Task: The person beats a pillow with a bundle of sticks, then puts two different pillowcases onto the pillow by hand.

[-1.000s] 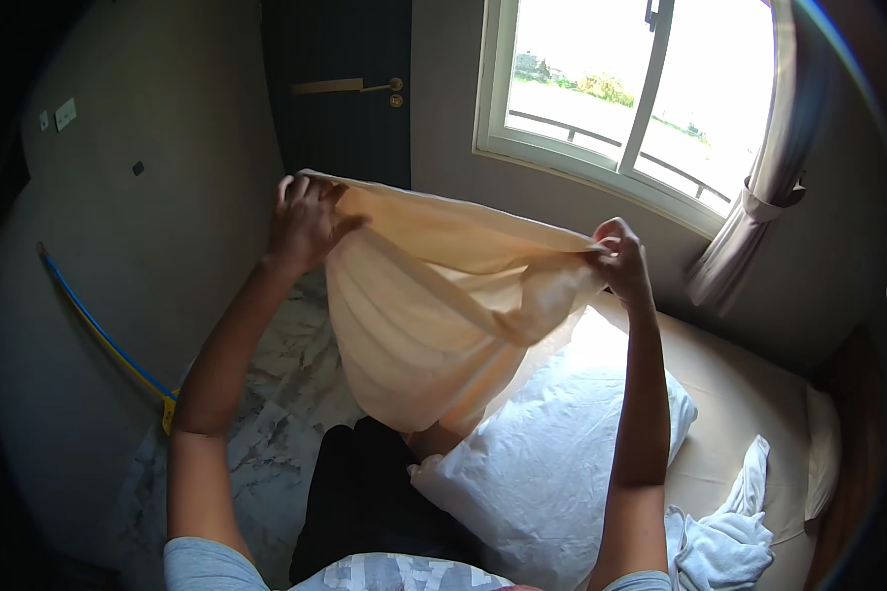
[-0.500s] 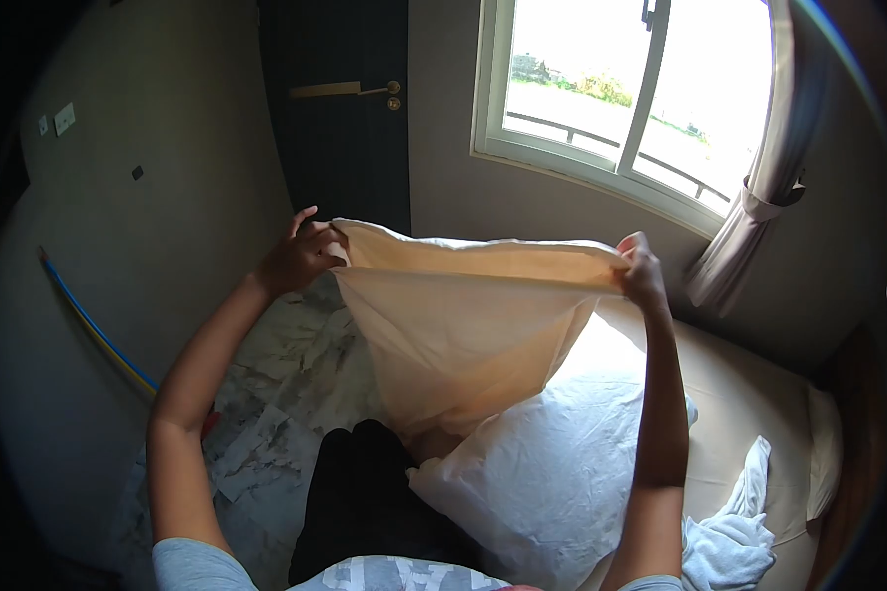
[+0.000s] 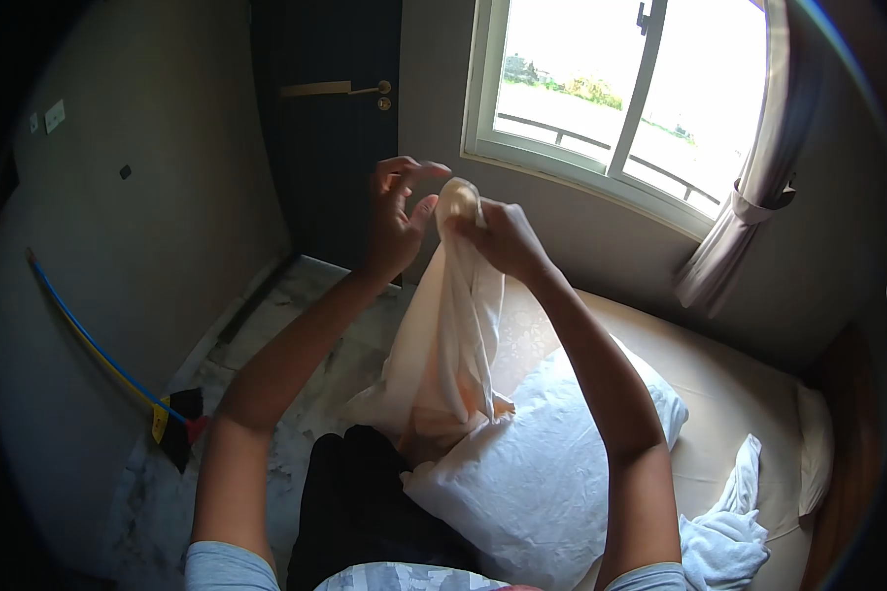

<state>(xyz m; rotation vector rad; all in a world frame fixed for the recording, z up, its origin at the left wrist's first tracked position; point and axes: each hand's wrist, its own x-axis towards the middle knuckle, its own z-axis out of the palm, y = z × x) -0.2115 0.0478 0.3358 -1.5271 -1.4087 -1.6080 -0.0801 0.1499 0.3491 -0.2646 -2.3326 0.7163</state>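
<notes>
A cream pillowcase-like cloth (image 3: 453, 315) hangs bunched from my right hand (image 3: 505, 239), which grips its gathered top edge. Just left of that top edge is my left hand (image 3: 401, 212), raised with thumb and fingers apart and nothing between them. The cloth's lower end drapes down by my knees, beside a white pillow (image 3: 552, 453) that lies in front of me, partly on the bed. My right forearm passes over part of the pillow.
The bed (image 3: 729, 394) extends to the right, with a crumpled white cloth (image 3: 727, 542) and another pillow (image 3: 814, 443) on it. A broom (image 3: 118, 369) leans at the left wall. Ahead are a dark door (image 3: 330, 148), a window (image 3: 581, 108) and a tied curtain (image 3: 749, 212).
Both hands have come together at the middle. The cloth, spread wide between them before, now hangs gathered and narrow. My left hand has let go of its edge.
</notes>
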